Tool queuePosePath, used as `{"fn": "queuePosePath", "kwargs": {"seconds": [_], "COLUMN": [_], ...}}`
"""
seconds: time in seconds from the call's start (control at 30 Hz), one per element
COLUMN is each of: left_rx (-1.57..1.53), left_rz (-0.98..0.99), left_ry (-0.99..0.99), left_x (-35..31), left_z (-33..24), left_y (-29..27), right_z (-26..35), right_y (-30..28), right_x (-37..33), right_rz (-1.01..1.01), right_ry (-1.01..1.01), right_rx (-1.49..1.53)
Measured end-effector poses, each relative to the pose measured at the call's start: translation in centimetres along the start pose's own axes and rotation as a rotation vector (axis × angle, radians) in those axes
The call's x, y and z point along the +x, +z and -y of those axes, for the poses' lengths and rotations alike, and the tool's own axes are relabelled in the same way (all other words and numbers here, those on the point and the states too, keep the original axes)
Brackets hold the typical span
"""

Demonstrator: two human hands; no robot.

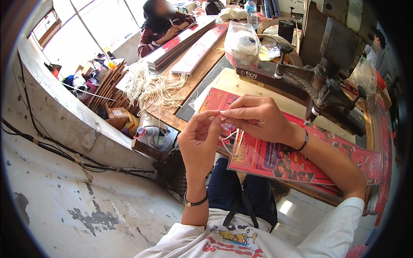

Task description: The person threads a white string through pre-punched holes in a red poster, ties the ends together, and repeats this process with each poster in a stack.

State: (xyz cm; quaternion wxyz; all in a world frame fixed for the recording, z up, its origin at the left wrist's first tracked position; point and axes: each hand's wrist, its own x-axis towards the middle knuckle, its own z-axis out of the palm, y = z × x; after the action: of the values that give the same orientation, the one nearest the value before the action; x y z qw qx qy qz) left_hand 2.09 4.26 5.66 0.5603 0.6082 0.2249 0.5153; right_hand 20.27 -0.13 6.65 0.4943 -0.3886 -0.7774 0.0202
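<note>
Meeting fingertip to fingertip, your left hand and right hand are poised above the near red printed panel, close to its left end. Your right thumb and forefinger are pinched tight on what looks like the end of a white cord; the bit between them is tiny. Your left thumb and fingers curl in just beside it, and I cannot tell whether they grip it too. Loose strands curve below your right hand, by the panel's left edge. A dark bracelet rings your left wrist, a black wristband your right.

Beyond the panel, a pale board shows beneath a heavy metal press. A white plastic bag sits near it, with a clear water bottle behind. Farther left on the workbench, a heap of white cords spills beside stacked long panels, and a co-worker is behind them.
</note>
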Motion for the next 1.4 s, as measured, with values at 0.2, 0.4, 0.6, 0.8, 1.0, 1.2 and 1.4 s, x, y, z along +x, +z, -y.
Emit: {"fn": "queuePosePath", "kwargs": {"seconds": [0.2,0.4,0.6,0.8,1.0,1.2,1.4], "left_rx": [-0.061,-0.021,0.027,0.044,0.071,0.097,0.044], "left_rz": [0.068,0.062,-0.010,-0.003,0.017,0.057,0.180], "left_ry": [-0.026,-0.040,-0.064,-0.031,-0.044,-0.049,-0.160], "left_x": [-0.1,-0.1,0.0,0.0,0.1,0.0,0.0], "left_z": [0.5,0.6,0.2,0.6,0.5,0.2,0.0], "left_y": [-1.0,-0.9,-0.5,-0.6,-0.8,-1.2,-2.2], "right_z": [0.2,0.0,0.3,0.6,-0.1,0.2,0.0], "right_y": [-0.1,-0.2,-0.2,-0.6,-0.2,-0.3,-0.2], "right_x": [0.2,0.0,0.1,0.3,0.2,0.2,0.2], "right_rz": [-0.037,-0.034,-0.027,0.009,-0.042,-0.060,-0.083], "right_ry": [0.045,0.058,0.083,0.123,0.057,0.092,0.054], "right_rx": [0.001,-0.020,-0.008,-0.045,-0.025,-0.071,-0.050]}}
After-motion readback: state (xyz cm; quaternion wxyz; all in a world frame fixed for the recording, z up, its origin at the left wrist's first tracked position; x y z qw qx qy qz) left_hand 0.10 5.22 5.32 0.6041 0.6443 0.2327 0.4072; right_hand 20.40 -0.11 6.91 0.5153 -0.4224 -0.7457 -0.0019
